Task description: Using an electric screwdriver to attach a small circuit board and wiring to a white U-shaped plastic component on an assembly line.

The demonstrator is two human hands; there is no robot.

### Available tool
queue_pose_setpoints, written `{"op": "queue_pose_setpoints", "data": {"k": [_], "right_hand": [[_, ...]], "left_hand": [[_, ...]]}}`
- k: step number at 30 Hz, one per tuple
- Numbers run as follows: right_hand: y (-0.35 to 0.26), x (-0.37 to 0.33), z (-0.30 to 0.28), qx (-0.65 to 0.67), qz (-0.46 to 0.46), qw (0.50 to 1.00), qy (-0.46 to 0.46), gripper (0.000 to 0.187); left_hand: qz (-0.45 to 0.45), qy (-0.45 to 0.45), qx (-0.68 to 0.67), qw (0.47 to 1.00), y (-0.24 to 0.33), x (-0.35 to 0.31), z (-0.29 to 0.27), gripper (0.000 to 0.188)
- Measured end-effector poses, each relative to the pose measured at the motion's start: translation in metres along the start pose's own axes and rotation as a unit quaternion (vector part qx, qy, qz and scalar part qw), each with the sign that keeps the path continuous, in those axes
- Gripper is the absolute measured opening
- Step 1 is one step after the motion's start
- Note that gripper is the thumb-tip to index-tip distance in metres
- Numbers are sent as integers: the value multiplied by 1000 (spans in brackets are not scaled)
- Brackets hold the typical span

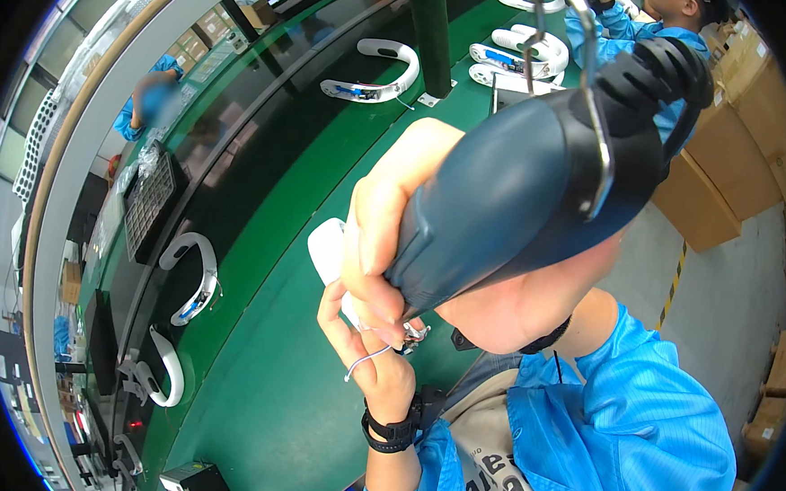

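A dark blue-grey electric screwdriver [495,189] fills the middle of the view, tilted, with its narrower end toward the lower left. My right hand [528,312] is closed around its body, fingers on the far side and palm below. A metal hook [601,159] hangs by its thick black end. Just beneath, my left hand [373,357] is closed on a white curved housing [325,249]. A thin pale wire [363,362] and small metal parts [415,334] show by the left fingers. The screwdriver's tip and much of the housing are hidden.
A green bench [268,382] carries a belt with white curved housings [385,87] along it. Several more housings [517,60] lie at the far right. A green post [431,36] rises beyond my hands. Co-workers [640,27] sit farther along. Cardboard boxes [697,197] stand right; a black box [198,483] sits near left.
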State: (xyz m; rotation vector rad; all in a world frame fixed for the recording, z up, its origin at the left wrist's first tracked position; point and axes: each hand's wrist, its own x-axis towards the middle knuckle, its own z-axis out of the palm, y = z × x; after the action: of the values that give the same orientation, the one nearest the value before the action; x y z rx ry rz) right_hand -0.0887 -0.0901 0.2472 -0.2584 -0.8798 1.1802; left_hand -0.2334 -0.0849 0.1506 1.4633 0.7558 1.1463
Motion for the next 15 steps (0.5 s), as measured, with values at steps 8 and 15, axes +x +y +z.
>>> {"op": "queue_pose_setpoints", "data": {"k": [8,15], "right_hand": [[2,4,-4,-51,43,997,41,111],[11,7,-18,59,-103,993,-21,111]], "left_hand": [[-13,-3,-34,999,-13,-2,-9,49],[-35,-24,-100,994,-12,1,-3,44]]}}
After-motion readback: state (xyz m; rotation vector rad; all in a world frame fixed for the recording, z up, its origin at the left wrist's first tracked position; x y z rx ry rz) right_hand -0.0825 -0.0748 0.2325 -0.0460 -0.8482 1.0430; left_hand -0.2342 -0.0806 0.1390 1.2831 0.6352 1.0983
